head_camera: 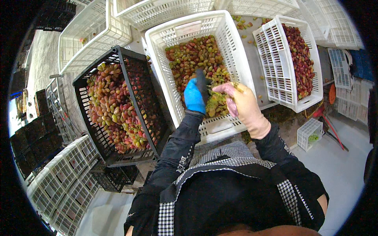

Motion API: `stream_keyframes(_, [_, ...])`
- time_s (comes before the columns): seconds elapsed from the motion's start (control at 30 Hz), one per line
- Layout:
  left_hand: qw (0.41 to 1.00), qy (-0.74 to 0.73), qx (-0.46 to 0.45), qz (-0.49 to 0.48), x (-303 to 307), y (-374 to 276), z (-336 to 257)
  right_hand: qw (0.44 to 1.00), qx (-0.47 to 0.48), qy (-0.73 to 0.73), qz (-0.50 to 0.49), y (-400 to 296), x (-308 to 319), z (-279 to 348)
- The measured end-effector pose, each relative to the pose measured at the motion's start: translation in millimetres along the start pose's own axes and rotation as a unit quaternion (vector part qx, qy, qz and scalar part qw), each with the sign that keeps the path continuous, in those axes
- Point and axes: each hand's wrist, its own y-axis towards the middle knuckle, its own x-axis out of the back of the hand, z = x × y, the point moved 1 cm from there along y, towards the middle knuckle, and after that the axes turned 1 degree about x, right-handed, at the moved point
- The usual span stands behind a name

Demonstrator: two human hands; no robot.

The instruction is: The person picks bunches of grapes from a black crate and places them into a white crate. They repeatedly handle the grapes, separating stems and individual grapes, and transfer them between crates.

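Both hands are gloved and over a white plastic crate (pixel 240 67) of loose red and green grapes (pixel 195 57). My left hand (pixel 196 91), in a blue and black glove, is closed near the top of a greenish grape bunch (pixel 217 103). My right hand (pixel 243 103), in a pale, pink-stained glove, is at the right side of that bunch, its fingers bent towards the stems. Motion blur and the fingers hide exactly where each hand touches the bunch. To the left, a tilted black plastic crate (pixel 127 79) holds bunches of pink and green grapes (pixel 112 100).
A tilted white crate (pixel 277 67) of dark red grapes (pixel 298 59) stands at the right. More white crates (pixel 85 53) line the back. Loose grapes (pixel 243 25) lie on the table. A small white basket (pixel 310 134) is on the floor at right; stacked crates (pixel 65 183) stand lower left.
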Motion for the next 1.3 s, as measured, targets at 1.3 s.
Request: stream_keyframes(1.3, [0.871,-0.086,0.038,0.481,45,15,18,0.969,-0.027,0.241,0.045,25,43,7])
